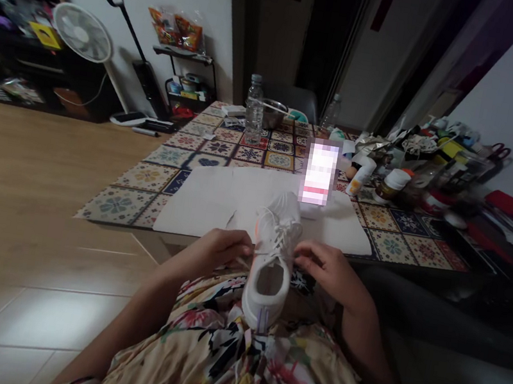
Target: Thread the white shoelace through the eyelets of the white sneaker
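A white sneaker (272,266) rests on my lap, toe pointing away toward the table edge. My left hand (217,249) is closed beside the shoe's left side, pinching a white lace. My right hand (329,270) is closed at the shoe's right side, its fingers pinching the lace near the eyelets. A lit phone (318,174) stands upright just beyond the shoe's toe, on a white sheet (216,202) spread over the table.
The table (151,182) has a patterned tile cloth, with water bottles (254,108), a metal bowl and many jars and clutter at the right. A fan (83,33) and a stick vacuum stand by the left wall. Wood floor lies to the left.
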Action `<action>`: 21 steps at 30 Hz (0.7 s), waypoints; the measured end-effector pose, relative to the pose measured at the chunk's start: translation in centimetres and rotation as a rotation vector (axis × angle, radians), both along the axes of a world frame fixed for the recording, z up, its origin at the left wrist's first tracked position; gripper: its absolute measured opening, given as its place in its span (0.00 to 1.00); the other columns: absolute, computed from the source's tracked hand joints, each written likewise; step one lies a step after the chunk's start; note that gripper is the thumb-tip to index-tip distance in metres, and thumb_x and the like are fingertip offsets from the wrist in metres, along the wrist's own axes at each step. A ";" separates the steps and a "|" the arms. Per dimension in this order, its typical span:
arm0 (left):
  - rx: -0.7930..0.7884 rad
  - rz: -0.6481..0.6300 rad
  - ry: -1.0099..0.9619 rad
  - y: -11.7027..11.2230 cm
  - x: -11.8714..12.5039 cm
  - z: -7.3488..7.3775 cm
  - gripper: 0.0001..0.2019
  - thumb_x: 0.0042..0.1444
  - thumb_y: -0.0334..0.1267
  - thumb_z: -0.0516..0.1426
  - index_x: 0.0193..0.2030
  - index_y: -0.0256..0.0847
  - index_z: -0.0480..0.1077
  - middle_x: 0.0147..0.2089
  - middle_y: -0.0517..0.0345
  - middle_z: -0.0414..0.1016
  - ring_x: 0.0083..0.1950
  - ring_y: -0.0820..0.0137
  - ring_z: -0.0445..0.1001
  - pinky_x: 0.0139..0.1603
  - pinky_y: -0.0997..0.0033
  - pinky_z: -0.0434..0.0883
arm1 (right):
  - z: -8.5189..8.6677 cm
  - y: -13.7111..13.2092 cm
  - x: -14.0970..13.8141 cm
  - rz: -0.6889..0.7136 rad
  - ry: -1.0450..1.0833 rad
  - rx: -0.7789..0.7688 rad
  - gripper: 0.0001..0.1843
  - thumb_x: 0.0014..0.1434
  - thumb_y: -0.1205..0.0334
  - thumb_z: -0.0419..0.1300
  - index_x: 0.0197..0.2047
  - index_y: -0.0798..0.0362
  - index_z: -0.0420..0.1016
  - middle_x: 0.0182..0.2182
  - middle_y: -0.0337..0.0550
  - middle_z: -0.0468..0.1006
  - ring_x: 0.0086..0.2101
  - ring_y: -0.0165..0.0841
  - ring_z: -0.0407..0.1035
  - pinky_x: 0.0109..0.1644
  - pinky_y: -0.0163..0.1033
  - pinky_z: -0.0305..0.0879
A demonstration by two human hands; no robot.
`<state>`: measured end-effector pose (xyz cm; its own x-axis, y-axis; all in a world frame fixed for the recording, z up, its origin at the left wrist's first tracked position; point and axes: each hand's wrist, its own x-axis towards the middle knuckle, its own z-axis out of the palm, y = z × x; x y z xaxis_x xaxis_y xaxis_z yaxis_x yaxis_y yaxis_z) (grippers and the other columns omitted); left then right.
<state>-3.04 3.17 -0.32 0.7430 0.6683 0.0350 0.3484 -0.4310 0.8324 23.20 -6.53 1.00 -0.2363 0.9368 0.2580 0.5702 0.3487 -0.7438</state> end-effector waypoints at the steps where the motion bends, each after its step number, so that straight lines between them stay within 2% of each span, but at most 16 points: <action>1: -0.005 -0.012 -0.028 0.2 -0.2 -0.1 0.15 0.63 0.47 0.53 0.34 0.37 0.70 0.26 0.62 0.69 0.27 0.73 0.64 0.29 0.76 0.62 | 0.1 0.0 0.3 0.022 -0.009 -0.004 0.06 0.65 0.60 0.57 0.40 0.52 0.74 0.34 0.41 0.78 0.35 0.32 0.71 0.40 0.35 0.64; 4: 0.074 -0.105 -0.186 0.6 -1.0 0.1 0.16 0.61 0.49 0.56 0.31 0.37 0.71 0.32 0.55 0.72 0.35 0.69 0.70 0.39 0.72 0.67 | 0.3 0.2 1.2 0.108 -0.012 -0.007 0.09 0.65 0.59 0.58 0.35 0.52 0.75 0.32 0.41 0.77 0.35 0.33 0.70 0.41 0.37 0.65; 6: 0.080 -0.157 -0.310 0.5 -1.1 0.5 0.18 0.59 0.51 0.59 0.29 0.37 0.72 0.39 0.51 0.74 0.41 0.66 0.72 0.45 0.69 0.68 | 0.2 0.4 1.6 0.194 0.091 0.015 0.12 0.64 0.54 0.60 0.32 0.52 0.76 0.32 0.42 0.76 0.35 0.33 0.71 0.43 0.39 0.66; 8: -0.031 -0.167 -0.442 0.2 -0.7 0.6 0.17 0.58 0.50 0.60 0.28 0.38 0.73 0.43 0.48 0.76 0.46 0.64 0.73 0.50 0.65 0.69 | -0.2 0.7 1.7 0.268 0.267 0.053 0.13 0.61 0.51 0.63 0.30 0.51 0.77 0.34 0.43 0.77 0.38 0.35 0.72 0.48 0.42 0.67; 10: -0.210 -0.151 -0.595 -0.4 0.4 0.5 0.15 0.57 0.48 0.62 0.29 0.39 0.72 0.43 0.48 0.78 0.49 0.62 0.74 0.52 0.61 0.69 | -0.7 1.1 1.0 0.310 0.473 0.071 0.14 0.58 0.49 0.66 0.29 0.50 0.78 0.37 0.44 0.79 0.43 0.37 0.73 0.52 0.46 0.67; 12: -0.377 -0.130 -0.736 -1.1 1.8 0.1 0.14 0.55 0.48 0.64 0.29 0.39 0.72 0.37 0.51 0.79 0.45 0.63 0.76 0.50 0.62 0.70 | -1.4 1.3 -0.3 0.325 0.663 0.039 0.14 0.56 0.47 0.67 0.28 0.49 0.78 0.37 0.44 0.80 0.46 0.39 0.73 0.53 0.49 0.67; 15: -0.497 -0.053 -0.800 -1.9 3.8 -0.5 0.15 0.51 0.48 0.67 0.29 0.38 0.72 0.27 0.58 0.75 0.30 0.71 0.72 0.34 0.73 0.68 | -2.2 1.5 -2.6 0.219 0.830 -0.036 0.19 0.51 0.42 0.69 0.26 0.50 0.77 0.28 0.42 0.79 0.34 0.37 0.75 0.43 0.45 0.71; 17: -0.496 -0.018 -0.771 -2.1 4.4 -0.6 0.17 0.49 0.49 0.68 0.28 0.37 0.72 0.23 0.60 0.71 0.26 0.74 0.67 0.28 0.76 0.63 | -2.4 1.5 -3.7 0.115 0.862 -0.042 0.21 0.48 0.40 0.70 0.25 0.51 0.76 0.23 0.39 0.76 0.27 0.33 0.71 0.34 0.40 0.69; 19: -0.467 -0.034 -0.719 -2.2 4.5 -0.4 0.18 0.49 0.50 0.68 0.27 0.36 0.73 0.23 0.60 0.70 0.25 0.75 0.66 0.28 0.75 0.63 | -2.4 1.5 -4.3 0.058 0.867 -0.029 0.21 0.47 0.41 0.70 0.24 0.51 0.76 0.21 0.37 0.73 0.23 0.30 0.67 0.28 0.36 0.65; 21: -0.414 -0.063 -0.686 -2.2 4.3 -0.1 0.17 0.50 0.50 0.67 0.27 0.36 0.74 0.24 0.59 0.71 0.26 0.74 0.66 0.30 0.74 0.64 | -2.2 1.4 -4.6 0.037 0.862 -0.020 0.19 0.48 0.43 0.71 0.25 0.51 0.77 0.21 0.36 0.72 0.22 0.28 0.64 0.26 0.34 0.63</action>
